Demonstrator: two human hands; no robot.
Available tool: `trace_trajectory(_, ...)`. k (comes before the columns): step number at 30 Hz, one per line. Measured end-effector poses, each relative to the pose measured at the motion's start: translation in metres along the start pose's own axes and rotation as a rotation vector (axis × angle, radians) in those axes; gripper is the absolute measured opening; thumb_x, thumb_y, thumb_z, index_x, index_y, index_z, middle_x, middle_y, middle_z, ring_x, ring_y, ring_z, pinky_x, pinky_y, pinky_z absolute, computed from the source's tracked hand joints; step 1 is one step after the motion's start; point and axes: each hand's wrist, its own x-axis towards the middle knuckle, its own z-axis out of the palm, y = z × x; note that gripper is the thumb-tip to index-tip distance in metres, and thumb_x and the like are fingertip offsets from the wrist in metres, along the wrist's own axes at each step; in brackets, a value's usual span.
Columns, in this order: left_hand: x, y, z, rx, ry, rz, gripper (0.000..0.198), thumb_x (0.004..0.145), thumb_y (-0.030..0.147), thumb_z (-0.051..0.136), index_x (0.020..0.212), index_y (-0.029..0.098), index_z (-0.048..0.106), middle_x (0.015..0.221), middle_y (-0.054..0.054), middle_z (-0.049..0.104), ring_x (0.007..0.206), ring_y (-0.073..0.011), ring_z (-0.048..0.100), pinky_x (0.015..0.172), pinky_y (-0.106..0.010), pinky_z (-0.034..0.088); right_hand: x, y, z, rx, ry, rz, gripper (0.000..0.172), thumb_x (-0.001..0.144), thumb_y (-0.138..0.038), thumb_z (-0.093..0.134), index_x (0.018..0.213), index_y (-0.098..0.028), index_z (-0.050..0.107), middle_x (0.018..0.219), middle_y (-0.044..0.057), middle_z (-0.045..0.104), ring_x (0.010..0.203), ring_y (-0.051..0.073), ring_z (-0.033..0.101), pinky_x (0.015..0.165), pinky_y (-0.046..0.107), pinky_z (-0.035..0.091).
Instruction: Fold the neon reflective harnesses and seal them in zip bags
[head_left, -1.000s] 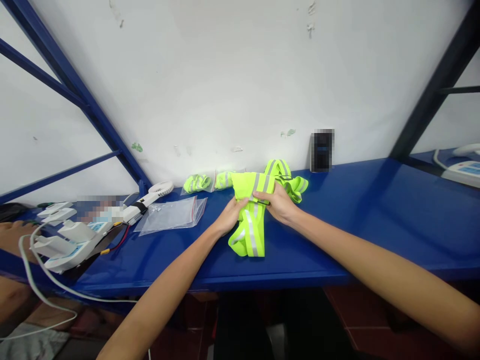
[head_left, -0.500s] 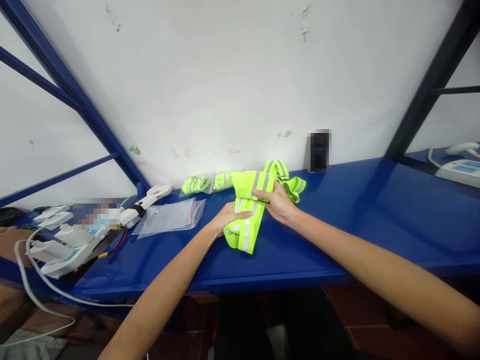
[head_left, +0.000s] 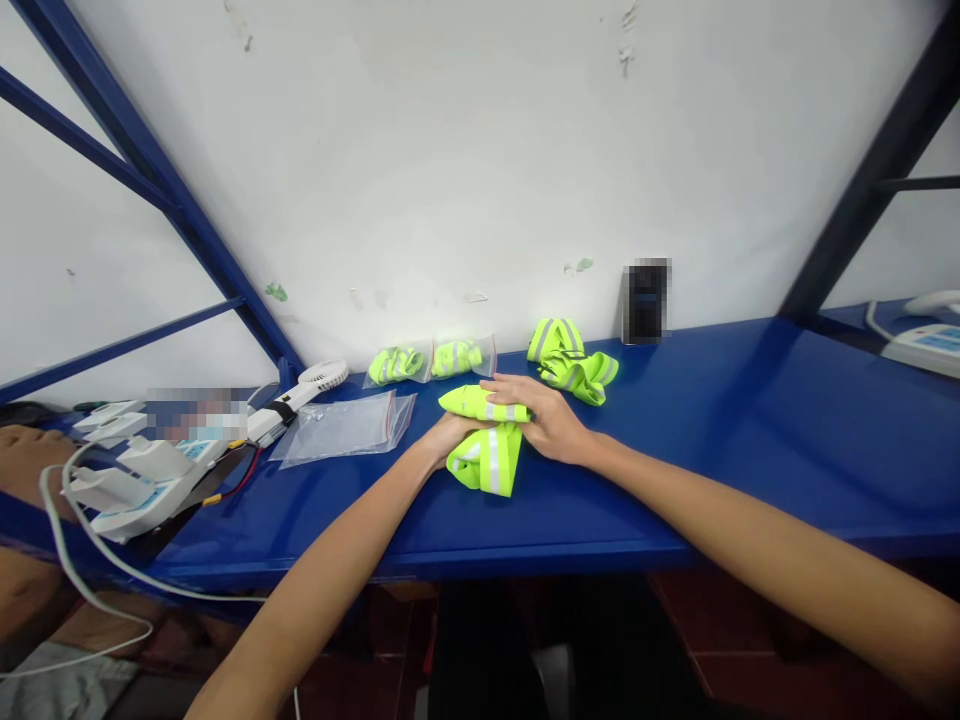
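A neon-yellow reflective strap (head_left: 487, 462) with silver stripes is partly folded between my hands, its looped end hanging toward the table's front edge. My left hand (head_left: 454, 436) grips it from the left and below, most of its fingers hidden under the fabric. Over the top and right side of the fold lies my right hand (head_left: 546, 418), its fingers closed round the strap. Behind my right hand a second loose bundle of the same reflective strap (head_left: 574, 362) rests on the table. Two clear bags with folded reflective straps (head_left: 396, 365) lie by the wall.
Empty clear zip bags (head_left: 341, 428) lie on the blue table (head_left: 720, 440), left of my hands. Beside them are a white handheld fan (head_left: 321, 376) and a power strip with plugs (head_left: 142, 480). A dark box (head_left: 645, 302) leans at the wall. Another person's hand (head_left: 30, 460) shows far left.
The upper part of the strap has been folded down into a compact bundle. My right hand has moved from its edge to lie over the fold, and the loose bundle behind shows more fully.
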Motion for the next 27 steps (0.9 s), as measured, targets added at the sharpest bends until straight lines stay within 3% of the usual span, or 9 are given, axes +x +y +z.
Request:
trace_trajectory(3,-0.004,0.001,0.002,-0.054,-0.089,0.024,0.045,0.06,0.009,0.075,0.103,0.013,0.064,0.096,-0.007,0.072,0.099,-0.0299,0.065,0.09,-0.04,0.048,-0.001,0.007,-0.002,-0.035,-0.004,-0.015,0.061,0.073,0.001,0.046,0.122,-0.034,0.058,0.136,-0.002,0.055,0.132,0.024,0.043,0.108,0.053,0.035)
trace_trajectory(6,-0.007,0.002,0.003,-0.149,-0.205,0.029,0.046,0.065,0.023,0.074,0.108,0.012,0.063,0.107,-0.012,0.07,0.111,-0.0326,0.06,0.099,-0.044,0.044,0.0,0.008,-0.005,-0.034,0.007,-0.005,0.062,0.072,0.002,0.044,0.121,-0.033,0.059,0.136,-0.001,0.055,0.134,0.024,0.041,0.109,0.054,0.033)
trace_trajectory(8,-0.007,0.003,0.003,-0.195,-0.221,0.033,0.045,0.071,0.032,0.07,0.111,0.013,0.062,0.11,-0.014,0.069,0.116,-0.0328,0.057,0.101,-0.045,0.042,0.001,0.005,-0.009,-0.021,-0.015,0.02,0.061,0.073,0.002,0.045,0.12,-0.033,0.06,0.138,0.0,0.054,0.136,0.024,0.037,0.11,0.055,0.03)
trace_trajectory(13,-0.007,0.01,0.002,-0.19,-0.194,0.1,0.05,0.073,0.022,0.071,0.12,0.013,0.057,0.118,-0.013,0.066,0.117,-0.0307,0.057,0.101,-0.042,0.043,0.002,0.002,-0.017,0.103,-0.091,0.227,0.053,0.078,-0.017,0.062,0.128,-0.035,0.056,0.155,-0.002,0.027,0.144,0.028,0.019,0.115,0.052,0.019)
trace_trajectory(15,-0.009,0.012,0.001,-0.167,-0.195,0.124,0.056,0.068,0.016,0.073,0.121,0.013,0.056,0.118,-0.014,0.066,0.114,-0.031,0.059,0.1,-0.042,0.043,0.002,0.006,-0.017,0.276,-0.042,0.385,0.065,0.079,-0.027,0.066,0.139,-0.037,0.042,0.155,0.0,0.027,0.142,0.028,0.025,0.112,0.05,0.027)
trace_trajectory(17,-0.01,0.012,0.001,-0.137,-0.219,0.129,0.061,0.065,0.012,0.075,0.122,0.014,0.054,0.117,-0.014,0.066,0.111,-0.0306,0.061,0.098,-0.042,0.045,0.003,0.012,-0.015,0.462,-0.011,0.524,0.077,0.077,-0.03,0.07,0.144,-0.034,0.032,0.146,0.005,0.043,0.132,0.027,0.043,0.105,0.046,0.04)
trace_trajectory(19,-0.01,0.012,-0.001,-0.114,-0.236,0.141,0.064,0.063,0.009,0.077,0.122,0.017,0.053,0.117,-0.012,0.066,0.109,-0.0288,0.062,0.096,-0.041,0.046,0.004,0.014,-0.012,0.565,-0.025,0.598,0.077,0.072,-0.029,0.074,0.14,-0.029,0.038,0.13,0.007,0.058,0.115,0.026,0.057,0.095,0.041,0.049)
trace_trajectory(23,-0.005,0.01,-0.004,-0.091,-0.146,0.215,0.069,0.058,0.005,0.08,0.119,0.022,0.052,0.111,-0.005,0.067,0.103,-0.0224,0.064,0.09,-0.034,0.048,0.007,0.01,-0.007,0.529,0.062,0.569,0.058,0.066,-0.025,0.078,0.119,-0.024,0.053,0.106,0.004,0.064,0.096,0.022,0.063,0.083,0.037,0.053)
trace_trajectory(27,0.0,0.008,-0.002,-0.063,-0.088,0.225,0.062,0.063,0.011,0.081,0.118,0.021,0.054,0.11,-0.006,0.067,0.099,-0.0195,0.064,0.088,-0.031,0.049,0.009,0.005,-0.006,0.427,0.169,0.504,0.051,0.068,-0.026,0.075,0.113,-0.024,0.052,0.103,0.003,0.063,0.097,0.023,0.061,0.085,0.039,0.052)
